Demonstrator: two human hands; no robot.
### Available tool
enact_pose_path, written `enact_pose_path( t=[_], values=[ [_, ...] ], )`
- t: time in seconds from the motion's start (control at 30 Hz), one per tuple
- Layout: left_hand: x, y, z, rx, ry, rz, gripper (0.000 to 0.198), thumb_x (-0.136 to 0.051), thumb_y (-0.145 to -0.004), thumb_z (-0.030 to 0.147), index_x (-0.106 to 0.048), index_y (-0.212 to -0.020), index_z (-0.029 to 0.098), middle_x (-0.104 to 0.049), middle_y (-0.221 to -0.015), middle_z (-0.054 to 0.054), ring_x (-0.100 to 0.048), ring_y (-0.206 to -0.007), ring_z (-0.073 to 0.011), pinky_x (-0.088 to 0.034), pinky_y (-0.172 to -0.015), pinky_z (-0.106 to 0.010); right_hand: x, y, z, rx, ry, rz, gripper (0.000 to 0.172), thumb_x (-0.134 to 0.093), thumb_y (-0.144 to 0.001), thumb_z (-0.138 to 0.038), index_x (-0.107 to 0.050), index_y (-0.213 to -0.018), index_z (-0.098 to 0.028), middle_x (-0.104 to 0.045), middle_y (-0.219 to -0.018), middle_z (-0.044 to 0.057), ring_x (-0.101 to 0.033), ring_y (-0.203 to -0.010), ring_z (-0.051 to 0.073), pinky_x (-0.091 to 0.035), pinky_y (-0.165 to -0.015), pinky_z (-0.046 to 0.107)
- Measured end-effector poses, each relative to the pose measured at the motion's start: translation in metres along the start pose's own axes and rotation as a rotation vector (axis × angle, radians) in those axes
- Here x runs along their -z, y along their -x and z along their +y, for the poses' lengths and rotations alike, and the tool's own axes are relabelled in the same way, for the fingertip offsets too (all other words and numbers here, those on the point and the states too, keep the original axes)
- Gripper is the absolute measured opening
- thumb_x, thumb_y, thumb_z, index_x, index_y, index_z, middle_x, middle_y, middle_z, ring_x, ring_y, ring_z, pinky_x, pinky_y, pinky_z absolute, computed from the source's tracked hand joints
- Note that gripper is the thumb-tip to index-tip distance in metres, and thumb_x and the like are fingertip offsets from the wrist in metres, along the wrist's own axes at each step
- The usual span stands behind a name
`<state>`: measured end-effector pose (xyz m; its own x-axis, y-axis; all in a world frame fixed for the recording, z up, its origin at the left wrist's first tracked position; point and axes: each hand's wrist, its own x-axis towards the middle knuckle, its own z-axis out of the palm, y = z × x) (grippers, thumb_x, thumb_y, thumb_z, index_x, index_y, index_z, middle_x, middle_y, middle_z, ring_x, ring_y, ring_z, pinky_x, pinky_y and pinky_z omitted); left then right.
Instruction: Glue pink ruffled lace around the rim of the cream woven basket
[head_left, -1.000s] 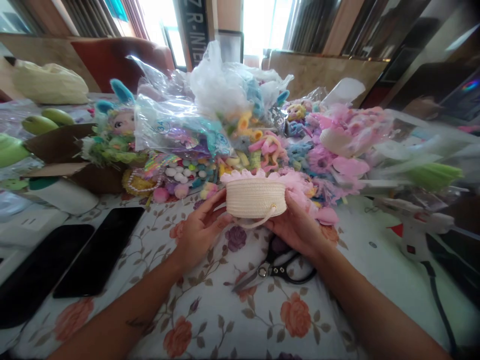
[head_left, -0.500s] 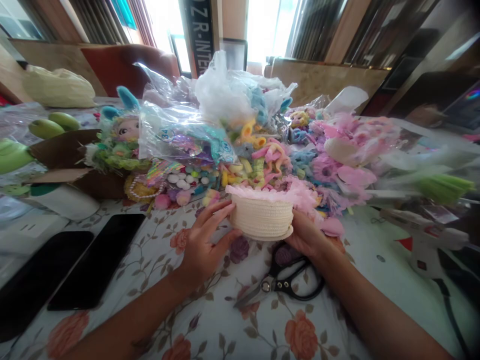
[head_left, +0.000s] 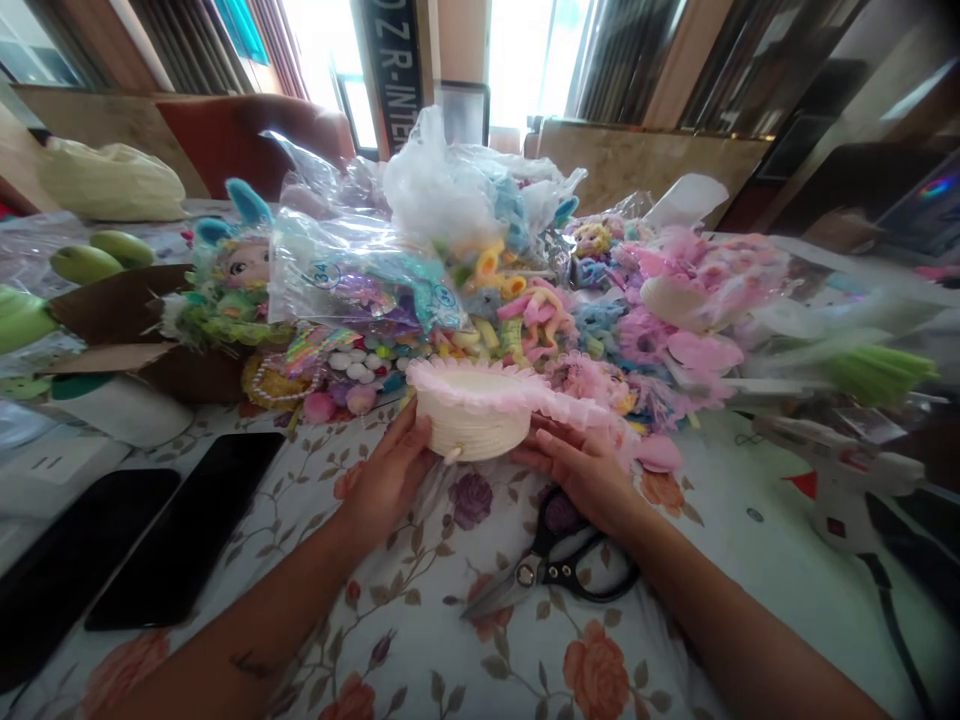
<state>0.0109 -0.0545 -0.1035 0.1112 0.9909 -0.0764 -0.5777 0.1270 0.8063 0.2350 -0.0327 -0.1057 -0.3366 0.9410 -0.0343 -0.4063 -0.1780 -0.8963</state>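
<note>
A round cream woven piece (head_left: 472, 432) with pink ruffled trim (head_left: 480, 385) round its upper rim is held above the flowered tablecloth. My left hand (head_left: 394, 465) grips its left side, fingers partly hidden behind it. At its right side, my right hand (head_left: 581, 465) holds the lower edge with fingers closed against it. A loose length of the ruffle trails right over my right hand. Black-handled scissors (head_left: 551, 570) lie partly open on the cloth below my right hand.
Plush parts, beads and plastic bags (head_left: 360, 270) are heaped across the back. Two dark phones (head_left: 191, 530) lie at the left beside a white roll (head_left: 127, 405). A glue gun (head_left: 847, 470) with a cable stands at the right.
The woven piece has moved left and been turned, so its ruffled top and a small pale bit at its lower front now show. Both hands have shifted with it.
</note>
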Motion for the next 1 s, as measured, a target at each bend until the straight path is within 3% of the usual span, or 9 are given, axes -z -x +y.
enact_pose_path(
  t=[0.07,0.17,0.4,0.57,0.73,0.83,1.0],
  values=[
    [0.003,-0.005,0.002,-0.009,0.045,0.087,0.049,-0.062,-0.093,0.045,-0.060,-0.137,0.024,-0.065,-0.137,-0.003,-0.046,-0.140,-0.0251,-0.046,-0.111,-0.036,0.001,0.004,0.002,0.026,0.082,-0.016,0.034,-0.073,-0.085,-0.035,-0.069,-0.117,-0.026,-0.067,-0.130,0.006,-0.067,-0.112,0.025,-0.058,-0.094,0.043],
    [0.003,-0.009,0.007,0.040,0.130,0.151,0.045,-0.056,-0.096,0.045,-0.061,-0.134,0.021,-0.067,-0.134,-0.006,-0.057,-0.128,-0.0238,-0.055,-0.101,-0.035,0.000,0.009,0.002,0.057,0.237,-0.036,0.039,-0.069,-0.089,-0.037,-0.064,-0.127,-0.031,-0.062,-0.134,0.005,-0.065,-0.114,0.024,-0.058,-0.093,0.041],
    [0.001,-0.008,0.008,0.078,0.174,0.156,0.045,-0.048,-0.099,0.046,-0.059,-0.136,0.025,-0.067,-0.132,-0.005,-0.060,-0.123,-0.0239,-0.054,-0.102,-0.042,-0.006,0.014,-0.003,0.143,0.369,-0.036,0.042,-0.066,-0.089,-0.037,-0.061,-0.131,-0.034,-0.056,-0.132,0.005,-0.063,-0.111,0.022,-0.059,-0.084,0.035],
    [0.000,-0.004,0.008,0.087,0.148,0.113,0.050,-0.056,-0.094,0.050,-0.057,-0.138,0.025,-0.067,-0.132,-0.005,-0.060,-0.122,-0.0242,-0.054,-0.101,-0.040,-0.004,0.013,0.000,0.141,0.346,0.020,0.041,-0.068,-0.088,-0.042,-0.063,-0.127,-0.032,-0.062,-0.121,0.005,-0.064,-0.107,0.023,-0.059,-0.084,0.038],
    [-0.002,0.001,0.009,0.085,0.106,0.047,0.050,-0.060,-0.092,0.052,-0.063,-0.130,0.020,-0.067,-0.131,-0.008,-0.061,-0.119,-0.0266,-0.056,-0.096,-0.038,-0.003,0.012,0.001,0.146,0.312,0.014,0.042,-0.069,-0.088,-0.041,-0.062,-0.129,-0.034,-0.062,-0.123,0.004,-0.064,-0.106,0.022,-0.059,-0.082,0.037],
    [0.001,0.003,0.007,0.072,0.075,-0.015,0.055,-0.061,-0.089,0.056,-0.064,-0.130,0.021,-0.066,-0.133,-0.008,-0.059,-0.124,-0.0292,-0.054,-0.098,-0.041,-0.001,0.012,0.002,0.122,0.270,0.018,0.038,-0.070,-0.086,-0.044,-0.066,-0.121,-0.029,-0.067,-0.114,0.005,-0.068,-0.094,0.021,-0.058,-0.078,0.037],
    [0.011,0.005,0.003,0.071,0.008,-0.139,0.059,-0.070,-0.082,0.057,-0.066,-0.129,0.023,-0.070,-0.127,-0.006,-0.054,-0.131,-0.0305,-0.044,-0.110,-0.041,0.006,0.012,0.010,0.044,0.242,0.085,0.039,-0.066,-0.088,-0.049,-0.067,-0.114,-0.021,-0.075,-0.095,0.006,-0.070,-0.077,0.023,-0.056,-0.084,0.045]
  ],
)
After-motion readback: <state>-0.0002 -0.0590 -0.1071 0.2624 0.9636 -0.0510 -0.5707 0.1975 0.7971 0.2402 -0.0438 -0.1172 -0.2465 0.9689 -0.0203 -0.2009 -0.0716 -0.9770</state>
